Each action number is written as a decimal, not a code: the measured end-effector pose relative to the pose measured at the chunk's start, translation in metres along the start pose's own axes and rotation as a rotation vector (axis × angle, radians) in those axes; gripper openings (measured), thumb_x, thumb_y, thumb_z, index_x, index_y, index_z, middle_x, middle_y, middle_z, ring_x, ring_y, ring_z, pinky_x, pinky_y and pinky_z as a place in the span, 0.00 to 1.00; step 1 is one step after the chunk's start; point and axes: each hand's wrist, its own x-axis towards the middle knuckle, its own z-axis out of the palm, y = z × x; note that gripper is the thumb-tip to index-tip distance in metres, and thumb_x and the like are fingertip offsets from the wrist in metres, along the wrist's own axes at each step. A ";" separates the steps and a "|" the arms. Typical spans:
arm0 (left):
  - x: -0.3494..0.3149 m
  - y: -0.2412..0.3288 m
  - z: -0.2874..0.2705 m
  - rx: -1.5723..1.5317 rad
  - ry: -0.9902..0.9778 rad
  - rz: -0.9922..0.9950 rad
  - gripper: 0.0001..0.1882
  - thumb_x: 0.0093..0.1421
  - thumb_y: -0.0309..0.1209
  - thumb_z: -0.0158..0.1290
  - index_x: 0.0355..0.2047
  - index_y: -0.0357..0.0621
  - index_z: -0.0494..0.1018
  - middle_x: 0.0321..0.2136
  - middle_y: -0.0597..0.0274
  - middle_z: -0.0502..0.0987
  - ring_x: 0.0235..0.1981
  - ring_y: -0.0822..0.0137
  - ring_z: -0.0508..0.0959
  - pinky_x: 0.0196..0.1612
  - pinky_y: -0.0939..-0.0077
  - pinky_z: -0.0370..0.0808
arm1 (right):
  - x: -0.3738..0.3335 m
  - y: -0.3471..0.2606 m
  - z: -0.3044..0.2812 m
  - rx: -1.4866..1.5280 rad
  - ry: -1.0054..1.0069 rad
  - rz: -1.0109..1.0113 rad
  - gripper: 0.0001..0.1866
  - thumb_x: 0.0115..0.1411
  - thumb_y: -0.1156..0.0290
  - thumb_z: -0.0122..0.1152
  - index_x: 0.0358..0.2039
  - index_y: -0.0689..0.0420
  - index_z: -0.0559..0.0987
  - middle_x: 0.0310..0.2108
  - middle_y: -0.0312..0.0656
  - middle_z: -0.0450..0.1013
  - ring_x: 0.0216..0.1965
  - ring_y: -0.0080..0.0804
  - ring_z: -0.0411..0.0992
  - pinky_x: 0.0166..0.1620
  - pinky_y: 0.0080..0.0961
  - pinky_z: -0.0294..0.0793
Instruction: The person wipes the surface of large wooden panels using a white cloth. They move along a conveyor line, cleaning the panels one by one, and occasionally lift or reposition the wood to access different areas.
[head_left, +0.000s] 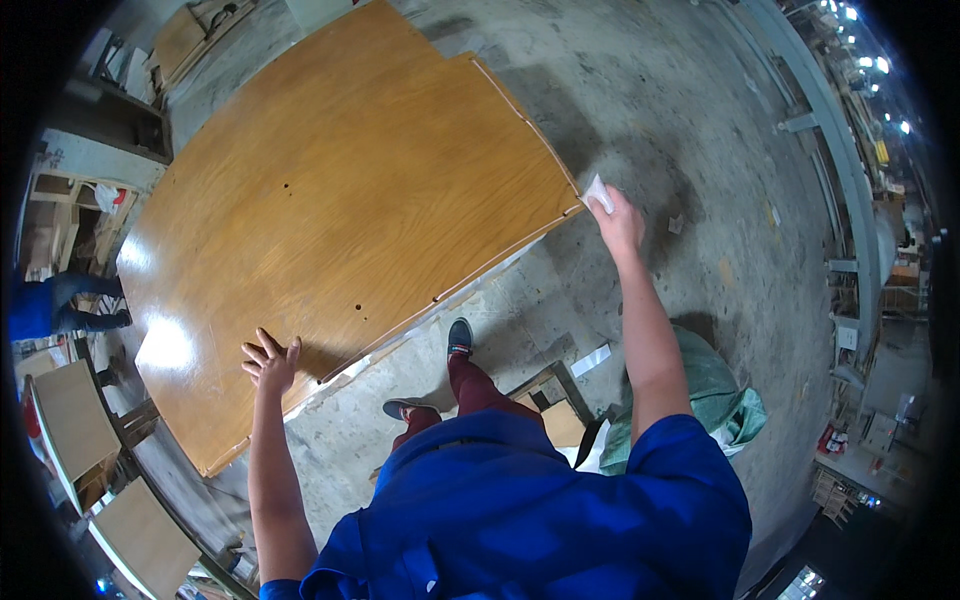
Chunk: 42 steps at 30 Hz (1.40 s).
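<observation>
Nearest: my blue shirt (560, 500), maroon trousers (478, 385) and dark shoes on the concrete floor (700, 130).

Beside my right arm: one green sack (685, 375), crumpled.

Left hand (272, 366): empty, fingers spread, over the near side of the panel; whether the palm bears on it, I cannot tell.

Right hand (622, 222): closed round one white wad (599, 193), cloth or paper, its tip poking out at the panel's right-hand corner; contact with the edge uncertain.

Before me: one large wooden panel (330, 220), honey-brown, lying face up, small dark holes in the face, a pale line with dark spots along the near and right edges.

Condition of the work, by my judgement: the face looks coated, with a gloss at the left; the edges seem to be what is in hand. How much edge is finished, and how much remains, I cannot tell; no marks separate the two.

Farther, left: another person's legs (85, 302) and pale boards (75, 415).
</observation>
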 end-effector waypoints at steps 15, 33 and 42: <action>-0.014 0.001 -0.007 -0.067 0.011 -0.006 0.51 0.53 0.70 0.36 0.67 0.60 0.31 0.65 0.40 0.26 0.64 0.30 0.30 0.63 0.40 0.39 | -0.015 -0.239 0.137 1.265 -0.510 0.017 0.18 0.54 0.67 0.64 0.44 0.58 0.74 0.37 0.32 0.73 0.36 0.18 0.70 0.33 0.18 0.72; -0.012 -0.005 0.000 -0.067 0.076 0.028 0.52 0.50 0.74 0.30 0.67 0.59 0.33 0.65 0.38 0.29 0.63 0.28 0.32 0.62 0.38 0.38 | -0.005 -0.400 0.236 0.423 -0.219 -0.469 0.22 0.50 0.52 0.63 0.43 0.48 0.77 0.35 0.45 0.77 0.37 0.46 0.75 0.39 0.41 0.73; -0.012 -0.006 0.000 -0.057 0.087 0.034 0.52 0.49 0.75 0.29 0.67 0.60 0.34 0.65 0.39 0.30 0.63 0.28 0.33 0.62 0.38 0.38 | -0.007 -0.400 0.233 0.424 -0.240 -0.448 0.20 0.50 0.53 0.63 0.41 0.50 0.78 0.35 0.45 0.77 0.37 0.43 0.75 0.40 0.36 0.73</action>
